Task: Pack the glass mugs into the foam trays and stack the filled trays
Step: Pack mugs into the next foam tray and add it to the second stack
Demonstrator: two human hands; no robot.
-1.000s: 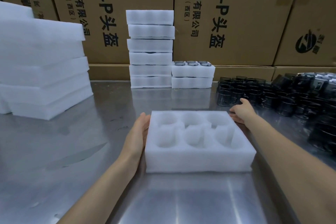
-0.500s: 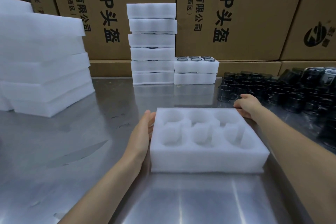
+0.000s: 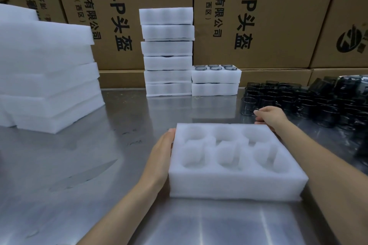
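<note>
Brushed steel worktable (image 3: 83, 165) backed by brown printed cardboard cartons (image 3: 278, 16). Far left: pile of plain white foam slabs (image 3: 47, 77). Rear centre: tall stack of six closed white foam trays (image 3: 167, 51); touching its right side, a shorter two-tray stack (image 3: 216, 81) with six glass rims showing on top. Right: cluster of dark smoked-glass mugs (image 3: 310, 101). Front centre: white six-cavity foam tray (image 3: 229, 163), all cavities unfilled, flat on table. Left hand (image 3: 162, 155) lies flat, fingers straight, against tray's left wall. Right hand (image 3: 268, 115) at far right corner, fingers loosely curled; grip cannot be told.
</note>
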